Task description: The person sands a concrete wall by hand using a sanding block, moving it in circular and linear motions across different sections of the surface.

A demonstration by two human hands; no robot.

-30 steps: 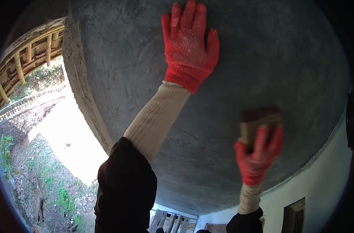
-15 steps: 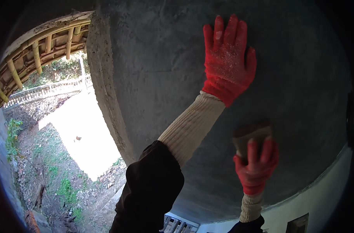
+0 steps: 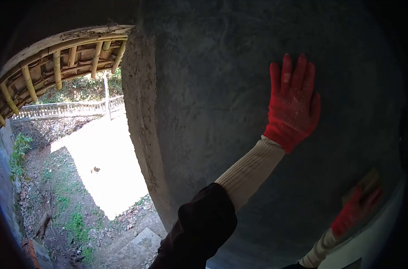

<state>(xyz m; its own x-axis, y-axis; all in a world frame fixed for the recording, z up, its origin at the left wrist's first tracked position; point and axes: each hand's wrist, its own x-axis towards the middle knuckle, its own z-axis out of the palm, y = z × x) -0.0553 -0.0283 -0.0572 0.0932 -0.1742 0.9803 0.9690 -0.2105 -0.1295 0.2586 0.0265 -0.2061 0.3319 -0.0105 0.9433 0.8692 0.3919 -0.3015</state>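
Observation:
A dark grey plastered wall fills the middle and right of the view. My left hand, in a red glove with a long cream cuff, lies flat on it with the fingers stretched upward; pale specks dot the glove's back. Lower right, my right hand, gloved in red too, grips a brown block against the wall near its lower right edge. Both the hand and the block are dim and slightly blurred, and only part of the block shows beyond the fingers.
At left is an opening with a rough edge. Through it show a tiled roof with bamboo poles, a pale railing, sunlit ground, green plants and a small brown animal. A whitish surface lies at lower right.
My right hand has swept to the right and a little down with the block, which is now tilted. My left hand, still flat, appears lower and further right, as the whole view has shifted.

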